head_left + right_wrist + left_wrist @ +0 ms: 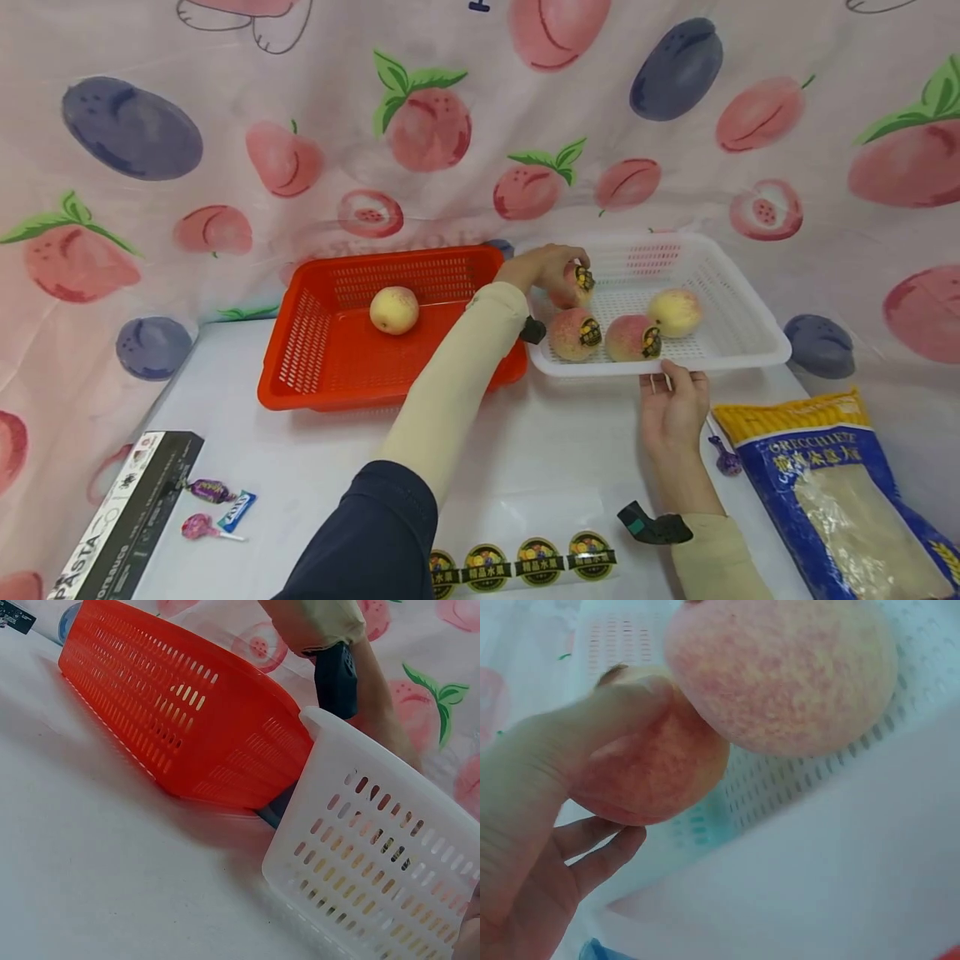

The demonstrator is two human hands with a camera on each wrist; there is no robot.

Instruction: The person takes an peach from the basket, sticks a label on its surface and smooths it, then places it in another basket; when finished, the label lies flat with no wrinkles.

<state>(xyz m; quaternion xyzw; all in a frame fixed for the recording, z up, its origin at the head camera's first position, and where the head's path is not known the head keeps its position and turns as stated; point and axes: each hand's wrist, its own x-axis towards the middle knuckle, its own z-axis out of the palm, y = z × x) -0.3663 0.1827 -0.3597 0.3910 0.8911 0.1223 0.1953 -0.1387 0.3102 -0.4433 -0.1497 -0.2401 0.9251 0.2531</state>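
My left hand [538,265] grips a peach [573,288] with a black-and-gold sticker, at the left end of the white basket [738,360]. In the left wrist view, thumb and fingers wrap this peach [660,769], right beside another peach [787,675]. Two more stickered peaches, one at the left [574,334] and one in the middle [632,338], lie along the basket's front side. A yellower peach [675,312] rests behind them. With the thumb at the rim and fingers below, my right hand [675,412] holds the basket's front edge.
A red basket [300,398] with one pale peach [393,310] stands left of the white one. A sticker strip [527,564] lies in front. Candies [212,490], a lollipop [198,526] and a black pasta box [135,517] are at left, a blue-yellow pasta bag [832,492] at right.
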